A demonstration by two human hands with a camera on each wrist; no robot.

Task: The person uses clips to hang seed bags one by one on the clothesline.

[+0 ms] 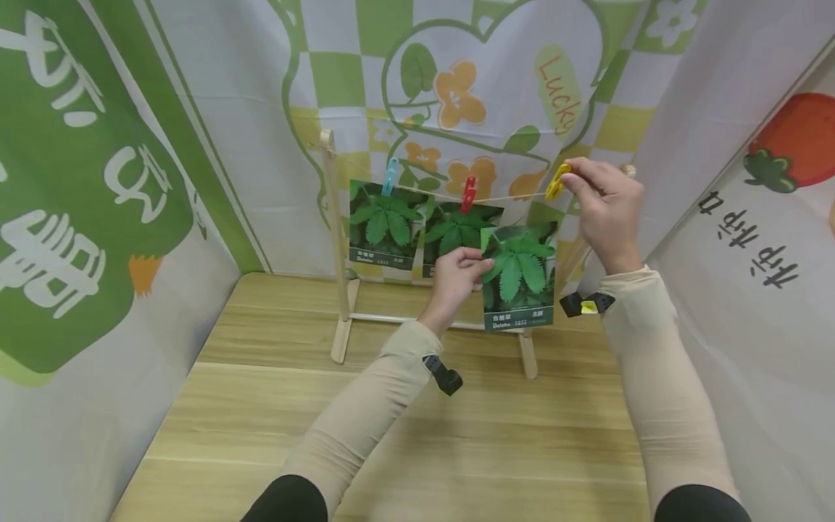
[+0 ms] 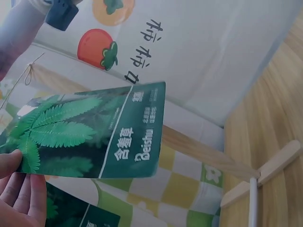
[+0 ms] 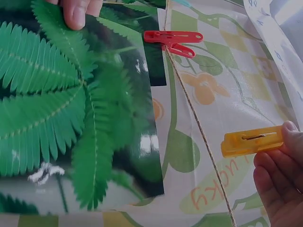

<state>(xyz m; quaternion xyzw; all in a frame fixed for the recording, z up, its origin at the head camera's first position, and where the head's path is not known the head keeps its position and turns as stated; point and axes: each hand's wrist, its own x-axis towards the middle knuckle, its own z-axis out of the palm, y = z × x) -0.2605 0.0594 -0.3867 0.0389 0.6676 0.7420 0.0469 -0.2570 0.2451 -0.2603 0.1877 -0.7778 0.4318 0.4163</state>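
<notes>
My left hand (image 1: 455, 279) pinches the left edge of a green leaf-picture card (image 1: 518, 275), which hangs upright in front of the string. Between the thumb and fingers of my right hand (image 1: 607, 206) is a yellow clothespin (image 1: 557, 181), held near the right part of the string (image 3: 199, 120). In the right wrist view the yellow clothespin sits beside the string, apart from the card. A red clothespin (image 1: 468, 194) holds a second leaf card (image 1: 450, 228), partly covered by my left hand and the front card. A blue clothespin (image 1: 390, 176) holds a third card (image 1: 383, 228) at the left.
A wooden stand with a left post (image 1: 339, 232), feet (image 1: 530, 355) and a white lower bar (image 1: 385, 317) carries the string. It stands on a wood-grain table (image 1: 391, 428). A patterned cloth (image 1: 333, 80) hangs behind, with printed panels at both sides.
</notes>
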